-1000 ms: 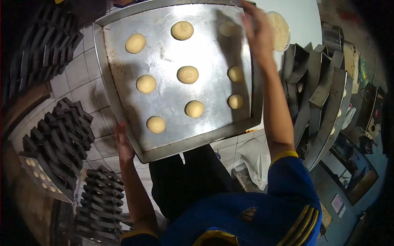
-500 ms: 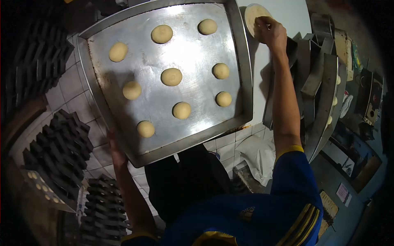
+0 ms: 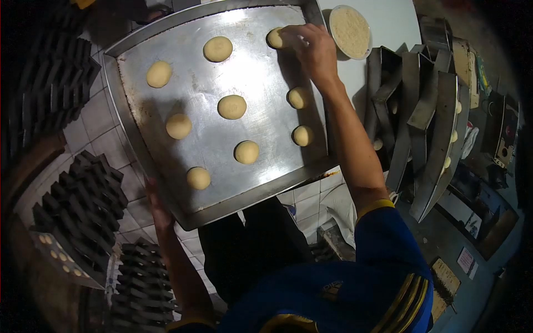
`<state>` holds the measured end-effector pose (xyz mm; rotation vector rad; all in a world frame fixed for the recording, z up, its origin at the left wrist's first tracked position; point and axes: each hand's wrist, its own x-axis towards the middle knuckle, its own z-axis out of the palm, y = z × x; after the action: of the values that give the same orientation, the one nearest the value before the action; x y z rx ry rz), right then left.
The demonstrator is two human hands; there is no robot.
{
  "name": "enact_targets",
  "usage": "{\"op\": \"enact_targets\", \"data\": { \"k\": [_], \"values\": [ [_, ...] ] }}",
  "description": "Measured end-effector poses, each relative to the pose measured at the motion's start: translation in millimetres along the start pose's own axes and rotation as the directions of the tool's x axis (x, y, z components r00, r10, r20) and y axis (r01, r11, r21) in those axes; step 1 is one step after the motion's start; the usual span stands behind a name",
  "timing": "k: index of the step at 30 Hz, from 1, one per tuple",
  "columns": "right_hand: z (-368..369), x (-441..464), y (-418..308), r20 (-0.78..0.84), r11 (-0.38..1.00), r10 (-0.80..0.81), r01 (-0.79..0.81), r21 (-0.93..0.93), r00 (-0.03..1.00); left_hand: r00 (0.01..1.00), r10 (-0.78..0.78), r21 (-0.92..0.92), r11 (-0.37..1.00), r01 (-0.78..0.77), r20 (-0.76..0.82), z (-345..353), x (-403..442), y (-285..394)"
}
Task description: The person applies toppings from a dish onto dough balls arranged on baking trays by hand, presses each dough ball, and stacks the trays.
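Observation:
Pale round dough balls [image 3: 232,107] sit in spaced rows on a large metal baking tray [image 3: 261,186]. At the tray's far right corner my right hand [image 3: 316,53] is closed in a pinch over one dough ball [image 3: 276,38], partly covering it. The crumbs between its fingertips are barely visible. Beside the tray stands a round white bowl [image 3: 351,32] of fine beige crumbs. My left hand [image 3: 159,208] grips the tray's near left edge, its fingers partly hidden by the rim.
The bowl and part of the tray rest on a white surface [image 3: 388,16]. Several metal pans [image 3: 408,105] lean together at the right, some holding dough. Stacks of dark pans [image 3: 80,191] stand on the tiled floor at the left. A white sack [image 3: 341,208] lies below.
My right hand has moved left from the crumb bowl to the dough ball in the tray's far right corner. My left hand stays at the tray's edge.

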<state>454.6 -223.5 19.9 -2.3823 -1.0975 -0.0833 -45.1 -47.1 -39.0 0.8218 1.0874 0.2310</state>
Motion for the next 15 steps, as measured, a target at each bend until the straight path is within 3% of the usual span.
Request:
{"op": "enact_targets", "data": {
  "k": [2, 6, 9, 11, 12, 13, 15],
  "values": [
    [11.6, -1.1, 13.0, 0.053, 0.965, -0.154, 0.162, -0.208, 0.987, 1.0, -0.024, -0.009, 1.0, 0.023, -0.007, -8.0, 1.9, -5.2],
    [-2.9, -4.3, -5.6, 0.114, 0.956, -0.201, 0.22, -0.193, 0.973, 0.999, -0.015, -0.005, 1.0, 0.015, -0.051, -13.5, 3.2, -14.5],
    [-12.9, -8.1, -26.8, 0.142, 0.965, -0.133, 0.161, -0.208, 0.981, 0.998, -0.022, 0.034, 0.999, 0.024, -0.057, -3.5, 1.2, -6.9],
    [-4.4, -15.6, -25.0, 0.183, 0.92, -0.245, 0.288, -0.265, 0.952, 0.998, -0.035, 0.029, 0.999, 0.036, -0.052, 3.8, -1.9, 0.9],
    [3.7, -22.6, -20.1, 0.289, 0.907, -0.194, 0.284, -0.31, 0.937, 0.998, -0.044, 0.026, 0.999, 0.046, -0.046, 5.9, -2.1, 3.2],
    [7.1, -26.4, -14.9, 0.287, 0.907, -0.193, 0.282, -0.312, 0.938, 0.998, -0.043, 0.027, 0.999, 0.044, -0.044, 0.6, -1.0, -1.5],
    [10.8, -27.5, -3.6, 0.296, 0.979, -0.125, 0.167, -0.121, 0.947, 0.999, -0.036, -0.045, 0.998, 0.034, -0.034, -14.0, 3.0, -14.6]
  ]
}}
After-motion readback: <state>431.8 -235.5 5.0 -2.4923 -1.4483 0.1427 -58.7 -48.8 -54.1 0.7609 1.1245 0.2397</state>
